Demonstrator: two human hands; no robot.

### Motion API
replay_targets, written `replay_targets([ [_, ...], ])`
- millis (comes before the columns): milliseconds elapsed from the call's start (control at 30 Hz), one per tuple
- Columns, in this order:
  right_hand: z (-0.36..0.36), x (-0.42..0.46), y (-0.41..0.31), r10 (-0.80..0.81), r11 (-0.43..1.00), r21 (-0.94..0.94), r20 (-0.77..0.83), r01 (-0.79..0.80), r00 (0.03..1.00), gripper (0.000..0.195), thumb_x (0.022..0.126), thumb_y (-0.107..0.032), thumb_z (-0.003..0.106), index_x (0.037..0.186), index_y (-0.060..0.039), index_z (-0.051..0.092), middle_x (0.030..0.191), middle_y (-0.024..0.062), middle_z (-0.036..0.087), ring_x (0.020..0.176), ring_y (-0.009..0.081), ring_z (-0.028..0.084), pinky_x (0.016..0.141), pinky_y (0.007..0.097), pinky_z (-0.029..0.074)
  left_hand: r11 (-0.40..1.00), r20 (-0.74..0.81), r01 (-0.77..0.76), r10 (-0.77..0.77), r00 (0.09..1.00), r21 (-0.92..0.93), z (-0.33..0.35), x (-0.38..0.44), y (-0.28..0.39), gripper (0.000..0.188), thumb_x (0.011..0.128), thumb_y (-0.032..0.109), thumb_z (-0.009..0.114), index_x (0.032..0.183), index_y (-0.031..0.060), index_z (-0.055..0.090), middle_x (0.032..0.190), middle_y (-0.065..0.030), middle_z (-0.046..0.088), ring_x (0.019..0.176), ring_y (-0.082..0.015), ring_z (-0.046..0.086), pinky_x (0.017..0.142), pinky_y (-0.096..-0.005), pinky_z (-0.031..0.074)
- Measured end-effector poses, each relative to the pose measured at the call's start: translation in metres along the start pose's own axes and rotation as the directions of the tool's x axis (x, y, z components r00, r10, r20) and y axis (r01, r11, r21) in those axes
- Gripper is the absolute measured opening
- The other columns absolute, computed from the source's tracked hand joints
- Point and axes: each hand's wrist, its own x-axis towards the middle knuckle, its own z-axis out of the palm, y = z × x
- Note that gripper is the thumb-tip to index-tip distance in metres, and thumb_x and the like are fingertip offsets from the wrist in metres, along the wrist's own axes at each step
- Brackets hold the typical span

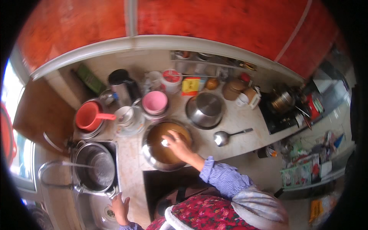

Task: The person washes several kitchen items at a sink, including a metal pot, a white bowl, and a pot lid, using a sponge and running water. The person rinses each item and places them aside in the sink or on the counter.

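Observation:
My right hand (176, 145) reaches over a large metal bowl (148, 153) of brownish contents on the counter. Its fingertips are at something small and shiny, too blurred to name; whether they grip it I cannot tell. My left hand (120, 208), fingers apart and with nothing in it, hovers at the edge of the steel sink (99, 211), near the drain. In the other basin stands a metal pot (96, 166), with water running into it from the curved faucet (54, 164). A metal ladle (221, 138) lies on the counter to the right of the bowl.
Behind the bowl stand pink bowls (155, 102), an upturned metal basin (205, 110) and a lidded white tub (171, 83). A red plastic dipper (88, 116) rests on stacked bowls at the left. Farther right is a black cooktop (276, 115). Red cabinets (215, 26) overhang the counter.

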Motion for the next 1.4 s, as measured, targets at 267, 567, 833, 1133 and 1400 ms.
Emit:
replay_targets([
  [267, -0.133, -0.053, 0.06, -0.05, 0.993, -0.108, -0.087, 0.04, 0.995, 0.054, 0.075, -0.01, 0.072, 0.126, -0.0093, 0.056, 0.135, 0.0171, 0.04, 0.123, 0.0356, 0.042, 0.103, 0.0446, 0.036, 0.965, -0.075, -0.253, 0.258, 0.963, 0.063, 0.002, -0.026, 0.161, 0.04, 0.08, 0.019, 0.068, 0.118, 0.0096, 0.061, 0.109, -0.0146, 0.063, 0.103, -0.0327, 0.058, 0.094, -0.049, 0.039],
  [567, -0.31, -0.215, 0.197, 0.299, 0.928, -0.171, -0.186, -0.33, 0.936, 0.031, 0.079, -0.006, 0.067, 0.109, -0.0033, 0.063, 0.12, 0.0165, 0.053, 0.109, 0.0349, 0.053, 0.092, 0.0413, 0.045, 0.62, -0.077, -0.781, 0.777, 0.624, -0.072, 0.084, -0.054, 0.411, 0.033, 0.079, 0.013, 0.068, 0.11, 0.0053, 0.064, 0.1, -0.0158, 0.065, 0.096, -0.0335, 0.06, 0.092, -0.0441, 0.042],
  [833, -0.42, -0.371, 0.245, 0.598, 0.675, -0.262, -0.354, -0.69, 0.719, 0.024, 0.084, -0.01, 0.065, 0.107, -0.0043, 0.062, 0.121, 0.016, 0.05, 0.11, 0.0345, 0.05, 0.09, 0.0424, 0.045, 0.153, 0.111, -0.976, 0.985, 0.136, -0.158, 0.164, -0.09, 0.578, 0.032, 0.085, 0.022, 0.065, 0.115, 0.0091, 0.063, 0.108, -0.0131, 0.065, 0.101, -0.0301, 0.06, 0.094, -0.0417, 0.043],
  [1133, -0.515, -0.396, 0.319, 0.602, 0.634, -0.192, -0.485, -0.749, 0.634, 0.027, 0.086, -0.01, 0.064, 0.112, -0.0043, 0.059, 0.112, 0.0138, 0.054, 0.106, 0.0307, 0.055, 0.088, 0.0394, 0.047, 0.06, 0.097, -0.918, 0.995, 0.024, -0.391, 0.218, -0.102, 0.708, 0.033, 0.085, 0.021, 0.066, 0.115, 0.0088, 0.063, 0.115, -0.0169, 0.061, 0.103, -0.034, 0.059, 0.089, -0.04, 0.049],
  [1400, -0.636, -0.356, 0.519, 0.627, 0.709, 0.201, -0.619, -0.676, 0.473, 0.021, 0.095, -0.008, 0.054, 0.116, -0.0057, 0.058, 0.103, 0.0039, 0.059, 0.091, 0.0144, 0.057, 0.081, 0.0258, 0.047, 0.255, 0.084, -0.61, 0.952, 0.294, -0.75, 0.266, -0.067, 0.87, 0.034, 0.088, 0.014, 0.066, 0.119, 0.0007, 0.06, 0.099, -0.0164, 0.067, 0.088, -0.0209, 0.067, 0.078, -0.0314, 0.054],
])
